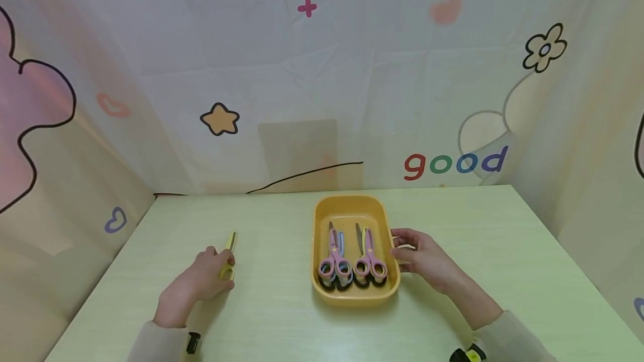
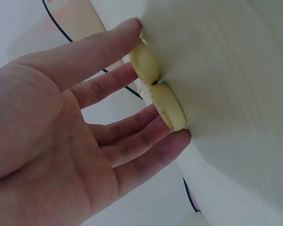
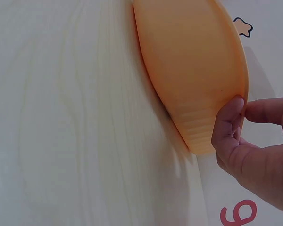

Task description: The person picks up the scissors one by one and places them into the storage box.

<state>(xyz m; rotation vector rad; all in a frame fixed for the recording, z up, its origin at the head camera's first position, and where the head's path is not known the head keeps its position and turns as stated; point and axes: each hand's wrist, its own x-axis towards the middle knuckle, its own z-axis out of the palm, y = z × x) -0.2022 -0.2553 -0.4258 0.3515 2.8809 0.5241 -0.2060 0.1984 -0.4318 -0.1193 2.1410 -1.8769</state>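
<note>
On the left of the table my left hand (image 1: 204,274) grips a pair of yellow scissors (image 1: 229,242) by the handles, blades pointing away from me. In the left wrist view the thumb and fingers sit on either side of the yellow handle loops (image 2: 169,107), right down at the tabletop. A yellow-orange tray (image 1: 350,298) stands near the middle. It holds two stacks of scissors, a pink-handled pair (image 1: 334,256) on top of the left one and another pink pair (image 1: 370,256) on the right. My right hand (image 1: 427,258) pinches the tray's right rim, as the right wrist view shows.
The pale wooden table (image 1: 271,323) ends at a printed curtain (image 1: 302,88) behind the tray. More curtain hangs along the left and right sides. Black loops of other scissors show beneath the pink ones.
</note>
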